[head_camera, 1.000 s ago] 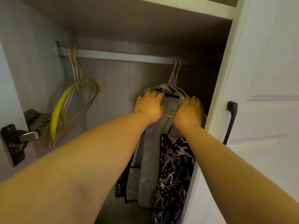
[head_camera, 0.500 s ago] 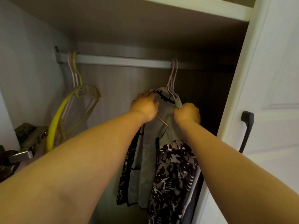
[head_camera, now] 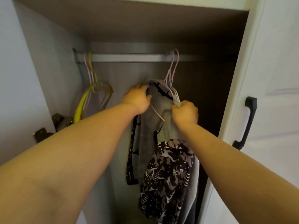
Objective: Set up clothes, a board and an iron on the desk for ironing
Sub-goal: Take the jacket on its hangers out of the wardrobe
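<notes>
Inside an open wardrobe a grey garment (head_camera: 146, 139) with black trim hangs from thin pink and lilac hangers (head_camera: 172, 73) on the metal rail (head_camera: 129, 57). A black-and-white patterned garment (head_camera: 166, 180) hangs beside and below it. My left hand (head_camera: 137, 101) grips the grey garment's left shoulder. My right hand (head_camera: 185, 113) is closed on its right shoulder, at the hanger's end. A bare pink hanger arm sticks out between my hands. No board or iron is in sight.
Empty yellow and pink hangers (head_camera: 90, 94) dangle at the rail's left end. A metal door hinge (head_camera: 43, 135) juts from the left wall. The white right door (head_camera: 275, 78) with a black handle (head_camera: 246, 123) stands close to my right arm.
Both hands went from resting on top of the grey garment to gripping its shoulders. The garment is now bunched and pulled partly off the pink hanger. My view has moved closer.
</notes>
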